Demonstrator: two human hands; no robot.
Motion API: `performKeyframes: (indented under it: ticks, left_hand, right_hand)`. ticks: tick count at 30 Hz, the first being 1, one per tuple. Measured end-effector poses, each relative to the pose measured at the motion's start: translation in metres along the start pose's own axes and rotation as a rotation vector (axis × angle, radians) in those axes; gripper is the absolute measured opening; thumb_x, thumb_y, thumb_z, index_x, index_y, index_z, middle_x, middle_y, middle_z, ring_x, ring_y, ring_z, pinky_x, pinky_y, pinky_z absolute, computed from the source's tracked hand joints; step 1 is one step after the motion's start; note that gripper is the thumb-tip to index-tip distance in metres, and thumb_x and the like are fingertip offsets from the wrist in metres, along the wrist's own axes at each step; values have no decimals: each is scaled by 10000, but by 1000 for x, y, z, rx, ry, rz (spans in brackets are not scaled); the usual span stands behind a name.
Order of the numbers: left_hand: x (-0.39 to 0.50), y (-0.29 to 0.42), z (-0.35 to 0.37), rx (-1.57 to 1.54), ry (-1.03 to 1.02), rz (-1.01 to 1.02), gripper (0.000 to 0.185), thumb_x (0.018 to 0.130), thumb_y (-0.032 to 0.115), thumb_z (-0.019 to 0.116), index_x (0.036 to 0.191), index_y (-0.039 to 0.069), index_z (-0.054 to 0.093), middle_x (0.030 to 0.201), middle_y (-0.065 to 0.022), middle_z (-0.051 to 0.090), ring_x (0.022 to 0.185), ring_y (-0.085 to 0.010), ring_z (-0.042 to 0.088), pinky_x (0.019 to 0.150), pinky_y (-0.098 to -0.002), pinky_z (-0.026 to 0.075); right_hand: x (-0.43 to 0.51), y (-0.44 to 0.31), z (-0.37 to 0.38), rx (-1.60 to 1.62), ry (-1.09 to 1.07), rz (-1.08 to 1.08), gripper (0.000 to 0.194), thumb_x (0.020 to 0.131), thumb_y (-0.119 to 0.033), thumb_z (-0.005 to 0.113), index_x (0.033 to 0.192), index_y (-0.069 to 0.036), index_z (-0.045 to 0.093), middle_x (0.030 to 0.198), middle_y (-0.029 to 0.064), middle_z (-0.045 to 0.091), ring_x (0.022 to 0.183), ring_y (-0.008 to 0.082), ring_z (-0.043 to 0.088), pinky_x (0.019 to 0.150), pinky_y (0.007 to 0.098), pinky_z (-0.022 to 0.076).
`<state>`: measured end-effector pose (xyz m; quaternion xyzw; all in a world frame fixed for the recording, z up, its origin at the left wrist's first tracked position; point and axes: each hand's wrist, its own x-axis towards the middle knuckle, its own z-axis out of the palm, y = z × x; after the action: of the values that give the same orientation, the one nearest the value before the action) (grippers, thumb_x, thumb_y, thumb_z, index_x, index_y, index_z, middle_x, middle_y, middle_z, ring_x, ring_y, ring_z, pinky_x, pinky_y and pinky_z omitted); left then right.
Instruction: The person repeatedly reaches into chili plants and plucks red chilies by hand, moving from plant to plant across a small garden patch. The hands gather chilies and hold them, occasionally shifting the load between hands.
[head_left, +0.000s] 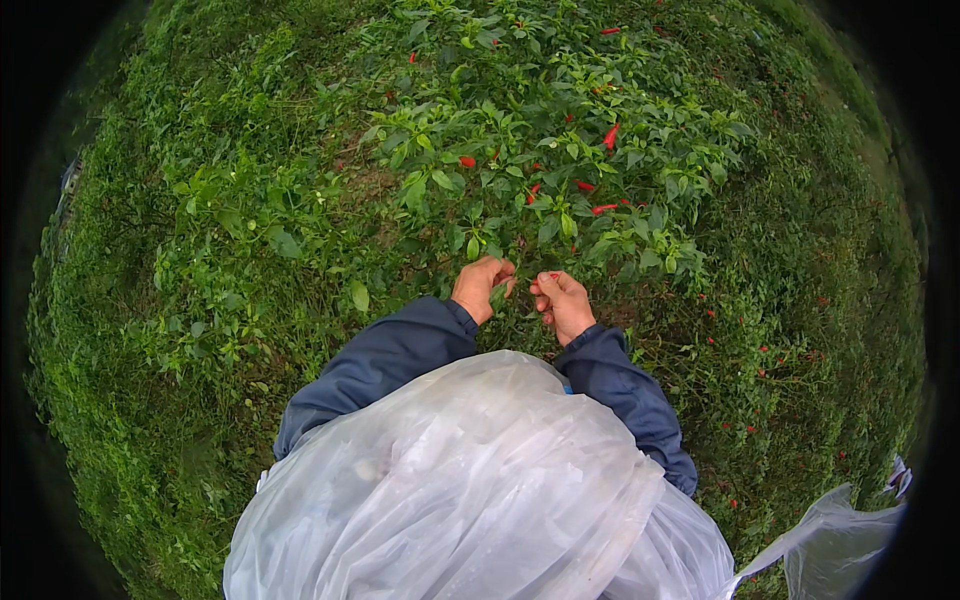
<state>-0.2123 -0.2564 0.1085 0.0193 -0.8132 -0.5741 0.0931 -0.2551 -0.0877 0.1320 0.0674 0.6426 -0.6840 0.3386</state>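
My right hand (564, 301) pinches a small red chili pepper (546, 277) between thumb and fingers, at the lower edge of a chili plant (555, 161). Just to its left, my left hand (481, 285) is curled among the leaves of the same plant. Green foliage shows at its fingertips, but whether it grips a stem cannot be made out. Several red chilies hang on the plant beyond both hands, among them a bright one (611, 137) and another lying nearly level (604, 208).
Clear plastic sheeting (480, 480) covers my torso between the sleeves, and a loose flap (832, 536) spreads out at lower right. Low weeds (225, 315) grow thickly on the left. Scattered red chilies (763, 349) dot the plants on the right. Bare soil (367, 180) shows beyond my left hand.
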Motion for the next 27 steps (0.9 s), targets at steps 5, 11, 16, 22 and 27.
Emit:
performKeyframes:
  ticks: [5, 11, 16, 22, 27]
  left_hand:
    - [-4, -11, -6, 71, 2, 297, 129, 744, 33, 600, 854, -10, 549, 750, -84, 571, 653, -122, 510, 591, -239, 411]
    - [-4, -27, -2, -670, 123, -348, 195, 815, 112, 549, 971, -2, 520, 758, -34, 558, 617, -98, 507, 548, -237, 419]
    - [-2, -30, -13, -473, -36, -371, 212, 816, 116, 547, 992, 4, 512, 757, -23, 540, 611, -85, 504, 551, -232, 422]
    - [-14, -31, -14, -42, 39, -97, 191, 780, 75, 587, 953, 20, 529, 737, -37, 516, 663, -127, 509, 602, -258, 422]
    - [-18, -11, -33, 274, -350, 443, 172, 712, 0, 582, 863, 82, 596, 780, -92, 525, 701, -244, 537, 598, -296, 455]
  right_hand:
    - [13, 4, -1, -77, 70, -114, 178, 882, -229, 501, 921, -55, 506, 834, 16, 544, 568, 69, 430, 437, 209, 327]
    - [14, 3, -15, 289, 205, -29, 105, 874, -212, 507, 883, -112, 477, 858, 0, 521, 602, 80, 443, 436, 232, 336]
    - [13, -8, -5, 113, -71, 36, 204, 828, -242, 582, 927, -89, 490, 776, -8, 493, 633, 92, 463, 502, 242, 369]
    - [32, 2, 15, -76, -141, -45, 250, 797, -229, 632, 920, -16, 591, 796, 10, 587, 527, 78, 408, 490, 249, 353]
    - [44, 12, 10, -264, 33, -262, 160, 820, -144, 586, 912, -14, 597, 641, -21, 526, 468, 53, 377, 425, 226, 303]
